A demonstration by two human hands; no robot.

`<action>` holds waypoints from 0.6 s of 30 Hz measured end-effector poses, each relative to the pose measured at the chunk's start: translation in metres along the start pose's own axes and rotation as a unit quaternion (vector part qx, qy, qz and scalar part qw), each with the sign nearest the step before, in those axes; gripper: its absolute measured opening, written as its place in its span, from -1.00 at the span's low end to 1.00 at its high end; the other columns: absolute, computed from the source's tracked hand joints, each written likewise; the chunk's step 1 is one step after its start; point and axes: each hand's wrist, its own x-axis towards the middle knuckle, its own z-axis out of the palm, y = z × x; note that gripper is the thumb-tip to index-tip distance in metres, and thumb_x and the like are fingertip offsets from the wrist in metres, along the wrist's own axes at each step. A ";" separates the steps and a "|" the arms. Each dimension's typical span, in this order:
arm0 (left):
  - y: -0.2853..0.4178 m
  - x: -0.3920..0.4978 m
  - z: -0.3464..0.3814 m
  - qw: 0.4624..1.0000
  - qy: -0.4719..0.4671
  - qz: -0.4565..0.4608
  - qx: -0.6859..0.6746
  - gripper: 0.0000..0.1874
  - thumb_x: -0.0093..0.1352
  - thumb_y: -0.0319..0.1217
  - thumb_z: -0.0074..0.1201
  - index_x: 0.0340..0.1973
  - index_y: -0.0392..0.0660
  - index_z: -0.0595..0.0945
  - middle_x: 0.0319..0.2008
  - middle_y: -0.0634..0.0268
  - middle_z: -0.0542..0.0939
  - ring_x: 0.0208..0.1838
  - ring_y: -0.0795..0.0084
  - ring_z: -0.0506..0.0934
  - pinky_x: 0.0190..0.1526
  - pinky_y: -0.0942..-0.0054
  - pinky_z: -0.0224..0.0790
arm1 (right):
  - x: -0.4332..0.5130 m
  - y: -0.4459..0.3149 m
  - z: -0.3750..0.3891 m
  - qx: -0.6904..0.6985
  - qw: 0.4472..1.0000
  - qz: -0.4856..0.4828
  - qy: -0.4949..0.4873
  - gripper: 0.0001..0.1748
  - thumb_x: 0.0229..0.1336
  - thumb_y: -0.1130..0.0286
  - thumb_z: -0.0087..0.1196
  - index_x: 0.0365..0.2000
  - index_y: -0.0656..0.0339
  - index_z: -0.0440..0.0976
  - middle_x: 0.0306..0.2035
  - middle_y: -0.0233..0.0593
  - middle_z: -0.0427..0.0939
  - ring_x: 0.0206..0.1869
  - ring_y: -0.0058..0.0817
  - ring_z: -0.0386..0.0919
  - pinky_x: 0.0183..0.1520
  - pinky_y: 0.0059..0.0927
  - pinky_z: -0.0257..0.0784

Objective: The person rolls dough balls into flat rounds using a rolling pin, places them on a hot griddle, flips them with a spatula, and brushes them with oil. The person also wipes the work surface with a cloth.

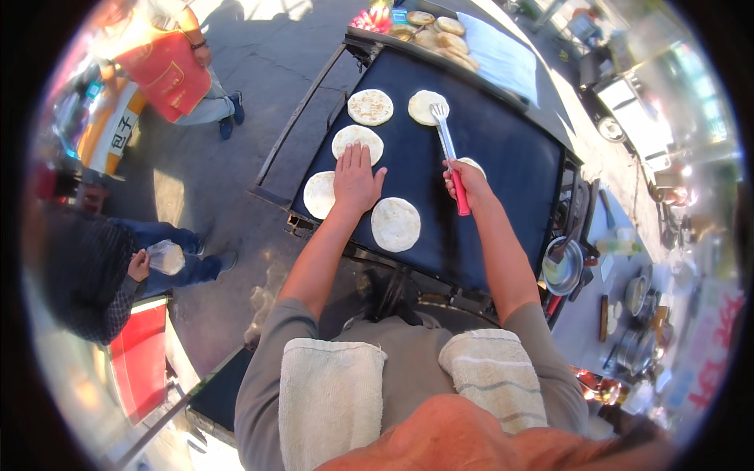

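Observation:
My left hand rests palm down, fingers stretched out, on the near part of a round flatbread on a black griddle. My right hand grips the red handle of a slotted metal utensil, tongs or a turner. Its slotted tip lies over a pale flatbread. A browned flatbread is at the far left. Another flatbread lies beside my left wrist, partly covered by it. Nearer to me is a whole flatbread. My right hand partly hides one more flatbread.
Baked flatbreads are piled beyond the griddle beside a white cloth. At right, a metal bowl stands next to a side table. People stand at left: one in a red apron, another holding a bagged flatbread.

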 end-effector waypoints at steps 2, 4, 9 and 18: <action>0.006 -0.003 0.011 1.000 -0.010 0.018 0.000 -0.31 0.49 -0.03 0.10 0.34 -0.32 0.47 0.43 -0.16 0.40 0.53 -0.15 0.29 0.52 -0.01 0.09 | 0.002 -0.007 -0.008 -0.066 0.997 -0.047 0.014 -0.72 0.49 0.23 0.07 -0.06 0.26 0.53 -0.40 -0.33 0.54 -0.55 -0.58 0.44 -0.54 -0.52 0.39; 0.025 -0.008 0.014 0.999 -0.021 0.026 -0.013 -0.33 0.48 -0.03 0.11 0.30 -0.33 0.52 0.39 -0.15 0.45 0.49 -0.14 0.35 0.50 0.01 0.14 | -0.012 -0.017 -0.005 -0.152 0.983 -0.101 0.036 -0.71 0.46 0.27 0.10 -0.12 0.34 0.57 -0.41 -0.31 0.56 -0.53 -0.60 0.48 -0.50 -0.48 0.42; 0.081 -0.011 0.028 0.994 -0.052 0.069 -0.061 -0.31 0.45 -0.03 0.16 0.31 -0.32 0.51 0.38 -0.10 0.44 0.48 -0.06 0.35 0.49 0.08 0.16 | -0.046 -0.005 0.009 -0.512 0.760 -0.377 0.138 -0.68 0.32 0.25 0.19 0.03 0.09 0.58 -0.37 -0.22 0.64 -0.41 -0.28 0.66 -0.34 -0.24 0.56; 0.105 -0.101 -0.039 0.979 -0.130 0.092 -0.124 -0.25 0.42 -0.08 0.21 0.38 -0.31 0.43 0.45 -0.08 0.39 0.56 -0.08 0.27 0.55 0.01 0.07 | -0.107 0.016 0.027 -0.718 0.570 -0.390 0.084 -0.42 0.25 0.14 0.27 0.22 0.12 0.48 -0.24 -0.18 0.65 -0.31 -0.19 0.72 -0.32 -0.17 0.62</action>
